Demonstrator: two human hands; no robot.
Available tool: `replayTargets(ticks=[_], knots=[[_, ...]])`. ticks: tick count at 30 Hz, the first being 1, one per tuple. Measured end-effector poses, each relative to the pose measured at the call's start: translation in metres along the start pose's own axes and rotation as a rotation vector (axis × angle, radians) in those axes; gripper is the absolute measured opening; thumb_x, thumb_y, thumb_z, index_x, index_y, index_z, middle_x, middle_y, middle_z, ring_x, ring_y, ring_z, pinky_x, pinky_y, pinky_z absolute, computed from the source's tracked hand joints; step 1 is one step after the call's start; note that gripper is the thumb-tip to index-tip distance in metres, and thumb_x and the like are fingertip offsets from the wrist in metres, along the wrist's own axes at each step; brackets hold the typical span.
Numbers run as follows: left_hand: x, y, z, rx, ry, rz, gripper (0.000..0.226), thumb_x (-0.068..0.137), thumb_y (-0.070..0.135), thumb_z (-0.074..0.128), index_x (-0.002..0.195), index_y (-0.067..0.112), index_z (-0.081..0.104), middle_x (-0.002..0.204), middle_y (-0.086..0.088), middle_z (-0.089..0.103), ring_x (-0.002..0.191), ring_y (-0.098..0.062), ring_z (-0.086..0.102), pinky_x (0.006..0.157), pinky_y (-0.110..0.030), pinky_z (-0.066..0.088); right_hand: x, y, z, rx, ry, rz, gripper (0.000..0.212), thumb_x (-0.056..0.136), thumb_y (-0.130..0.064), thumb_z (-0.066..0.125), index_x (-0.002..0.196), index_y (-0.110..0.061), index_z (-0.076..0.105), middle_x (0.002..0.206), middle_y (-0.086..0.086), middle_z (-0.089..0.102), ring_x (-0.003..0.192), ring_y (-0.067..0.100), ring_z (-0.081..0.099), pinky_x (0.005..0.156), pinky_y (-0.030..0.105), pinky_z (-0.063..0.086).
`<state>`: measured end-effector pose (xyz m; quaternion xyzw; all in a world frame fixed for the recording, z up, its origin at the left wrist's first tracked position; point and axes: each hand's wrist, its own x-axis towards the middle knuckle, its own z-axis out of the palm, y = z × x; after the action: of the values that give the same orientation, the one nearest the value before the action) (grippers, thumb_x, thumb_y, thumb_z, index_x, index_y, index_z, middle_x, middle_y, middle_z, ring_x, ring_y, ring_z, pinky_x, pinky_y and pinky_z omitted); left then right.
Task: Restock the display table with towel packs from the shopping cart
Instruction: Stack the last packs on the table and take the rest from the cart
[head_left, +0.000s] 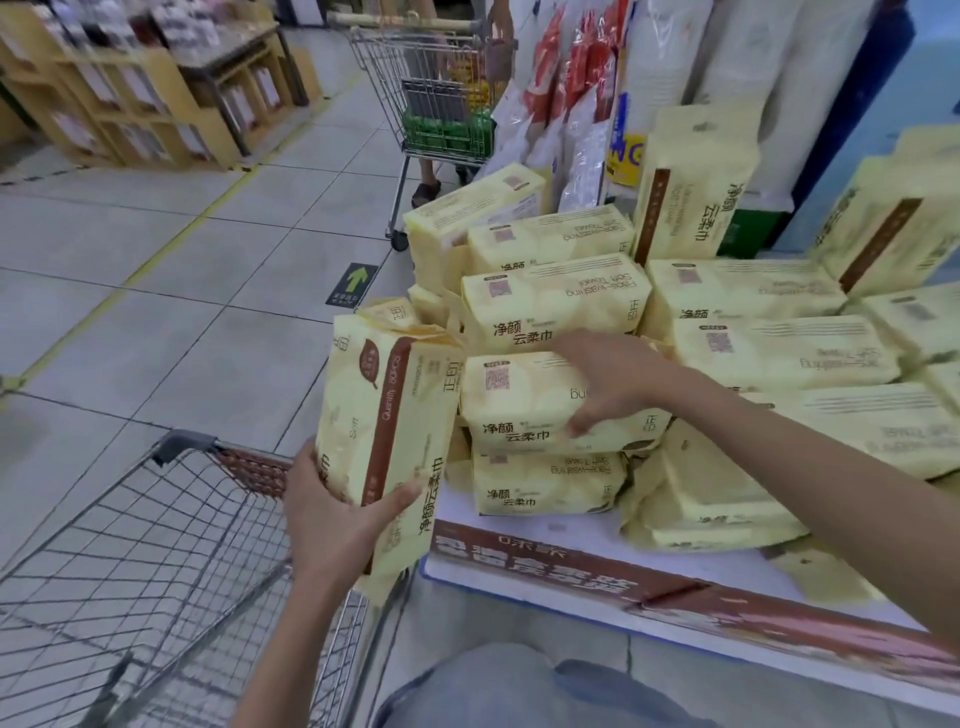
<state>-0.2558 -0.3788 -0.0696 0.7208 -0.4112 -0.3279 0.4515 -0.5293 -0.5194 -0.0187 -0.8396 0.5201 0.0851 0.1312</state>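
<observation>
Gripping a towel pack (384, 415) upright by its lower end, your left hand (332, 514) had its thumb across the front face and its fingers wrapped behind. The pack stood over the gap between the shopping cart (156, 545) and the display table (545, 540).

Your right hand (608, 379) held the stacked pack (519, 410) at the table's near corner, with fingers curved over its top and the thumb pressed on its front face. That pack lay flat with 1 pack beneath it.

The table had a white top and a brown banner (675, 597) with pale characters along its near edge. Cream packs covered it in flat layers, and 2 stood upright at the back.

Behind them rose white and red bagged goods (571, 78). The floor (156, 322) was pale grey tile crossed by a yellow line (171, 244), with a green arrow sticker (354, 283) near the table. Wooden shelving (130, 88) stood far left. A second cart (436, 104) holding green goods waited in the aisle, a person's legs behind it.
</observation>
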Motion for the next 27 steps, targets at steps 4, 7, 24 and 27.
replayTargets(ticks=[4, 7, 24, 27], knots=[[0.007, 0.004, 0.001, 0.01, -0.013, 0.005, 0.1, 0.027, 0.065, 0.082, 0.114, 0.039, 0.041, 0.114, 0.007, 0.056, 0.107, -0.016, 0.058, 0.086, -0.042, 0.053, 0.012, -0.004, 0.003, -0.065, -0.014, -0.023, 0.098, 0.055, -0.053, 0.08, 0.138, -0.023, 0.038, 0.132, 0.0, 0.052, 0.12, 0.022, 0.048, 0.092, 0.037, 0.045], [0.013, 0.005, 0.002, 0.037, -0.024, 0.007, 0.102, 0.026, 0.066, 0.08, 0.115, 0.038, 0.04, 0.116, 0.004, 0.055, 0.11, -0.019, 0.056, 0.09, -0.048, 0.051, 0.019, -0.006, 0.006, -0.109, 0.005, -0.051, 0.095, 0.055, -0.055, 0.079, 0.136, -0.023, 0.041, 0.128, 0.0, 0.055, 0.117, 0.023, 0.05, 0.094, 0.036, 0.043], [0.031, 0.012, 0.013, 0.07, -0.086, 0.026, 0.106, 0.026, 0.067, 0.081, 0.119, 0.034, 0.04, 0.119, 0.002, 0.055, 0.11, -0.019, 0.056, 0.09, -0.05, 0.051, 0.024, -0.015, 0.024, -0.147, 0.071, -0.083, 0.103, 0.06, -0.053, 0.077, 0.145, -0.023, 0.028, 0.15, 0.0, 0.036, 0.135, 0.019, 0.034, 0.108, 0.039, 0.019], [0.034, 0.012, 0.014, 0.075, -0.083, 0.033, 0.107, 0.026, 0.066, 0.08, 0.12, 0.032, 0.041, 0.119, 0.003, 0.055, 0.11, -0.019, 0.056, 0.09, -0.049, 0.051, 0.025, -0.015, 0.025, -0.106, 0.091, -0.078, 0.103, 0.06, -0.053, 0.077, 0.145, -0.022, 0.028, 0.15, -0.001, 0.035, 0.136, 0.018, 0.034, 0.108, 0.038, 0.019]])
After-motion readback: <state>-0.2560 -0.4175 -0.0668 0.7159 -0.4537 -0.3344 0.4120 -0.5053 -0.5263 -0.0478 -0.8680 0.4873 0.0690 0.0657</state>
